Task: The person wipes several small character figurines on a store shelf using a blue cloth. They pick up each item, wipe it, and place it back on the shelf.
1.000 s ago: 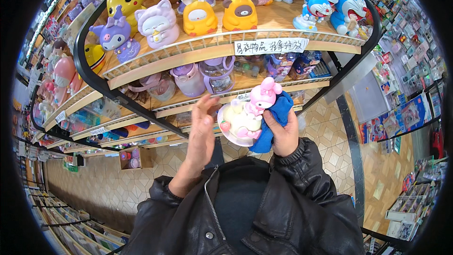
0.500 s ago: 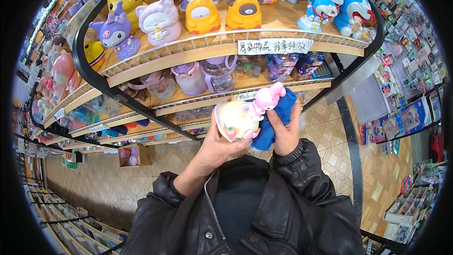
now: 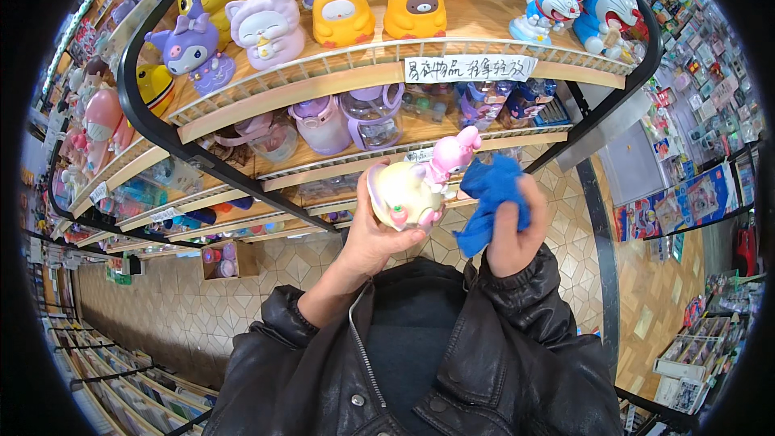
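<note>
A pale yellow figurine (image 3: 401,194) with a pink character's head on top rests in my left hand (image 3: 378,236). My fingers wrap its left side and the thumb lies along its base. A small strawberry shape and pink feet show on its lower part. To its right, my right hand (image 3: 517,230) grips a crumpled blue cloth (image 3: 494,192); this hand is slightly smeared by motion. A narrow gap separates the cloth from the figurine. Both are held in front of my chest, nearer than the shelf.
Ahead stands a rounded wooden shelf (image 3: 323,81) with a black frame and low rail. Colourful figurines (image 3: 343,16) crowd its top; lidded cups (image 3: 321,123) fill the tier below. A handwritten paper sign (image 3: 471,69) hangs on the rail. A cardboard box (image 3: 228,260) sits on the tiled floor.
My right hand has moved the blue cloth rightward, off the figurine it was touching. The left hand keeps its hold, nearly in place. The view has shifted slightly.
</note>
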Tool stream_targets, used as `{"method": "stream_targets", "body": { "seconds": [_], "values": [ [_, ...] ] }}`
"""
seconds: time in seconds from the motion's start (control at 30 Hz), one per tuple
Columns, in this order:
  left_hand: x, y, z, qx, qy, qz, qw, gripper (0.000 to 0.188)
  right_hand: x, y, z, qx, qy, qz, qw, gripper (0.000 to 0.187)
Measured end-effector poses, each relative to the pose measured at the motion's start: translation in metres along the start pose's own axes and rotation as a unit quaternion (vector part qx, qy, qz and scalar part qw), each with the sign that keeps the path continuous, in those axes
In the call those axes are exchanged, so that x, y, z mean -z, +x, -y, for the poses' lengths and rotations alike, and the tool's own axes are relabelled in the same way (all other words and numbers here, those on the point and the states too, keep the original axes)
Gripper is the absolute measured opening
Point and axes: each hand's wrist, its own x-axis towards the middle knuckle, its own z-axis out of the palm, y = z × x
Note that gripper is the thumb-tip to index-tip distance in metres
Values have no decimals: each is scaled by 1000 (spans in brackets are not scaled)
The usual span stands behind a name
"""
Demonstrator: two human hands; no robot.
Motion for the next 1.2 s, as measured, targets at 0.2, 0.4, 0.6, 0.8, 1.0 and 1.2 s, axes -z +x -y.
{"method": "stream_targets", "body": {
  "seconds": [0.2,0.4,0.6,0.8,1.0,1.2],
  "values": [
    [0,0,-1,0,44,9,999,111,-13,11,22,73,-170,258,948,39],
    [2,2,-2,3,-31,32,999,89,-1,15,6,60,-258,192,945,37],
    [6,1,-3,5,-127,69,990,90,0,9,25,117,-180,160,963,41],
    [12,-1,0,19,-105,75,991,88,-21,3,28,102,-185,281,936,46],
    [10,3,0,1,-120,72,990,85,-15,0,13,63,-197,279,938,45],
    [8,3,0,71,-173,50,981,84,-9,-4,2,70,-173,283,941,40]
  ]
}}
